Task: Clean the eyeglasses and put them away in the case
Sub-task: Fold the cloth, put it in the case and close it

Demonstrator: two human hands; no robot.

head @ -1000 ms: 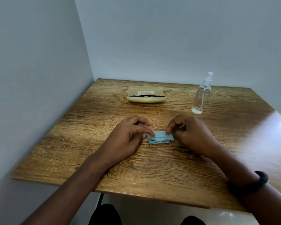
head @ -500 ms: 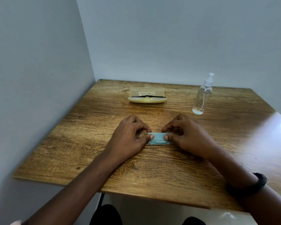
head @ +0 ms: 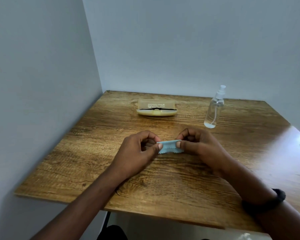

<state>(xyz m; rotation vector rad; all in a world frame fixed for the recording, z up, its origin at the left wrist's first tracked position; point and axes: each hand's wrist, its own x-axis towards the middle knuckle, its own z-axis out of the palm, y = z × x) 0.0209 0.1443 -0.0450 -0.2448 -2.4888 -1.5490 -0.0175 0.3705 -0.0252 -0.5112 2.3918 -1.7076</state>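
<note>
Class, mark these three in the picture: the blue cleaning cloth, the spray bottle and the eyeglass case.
blue cleaning cloth (head: 170, 146), head view, on the middle of its visible face.
spray bottle (head: 214, 110), head view, on its clear body.
eyeglass case (head: 156, 114), head view, on the front wall of its lower shell.

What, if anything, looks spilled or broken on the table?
Nothing stands out. The spray bottle stands upright with no puddle by it, the case lies open at the back of the table with the glasses in it, and the left hand and right hand pinch the blue cloth by its ends.
</note>
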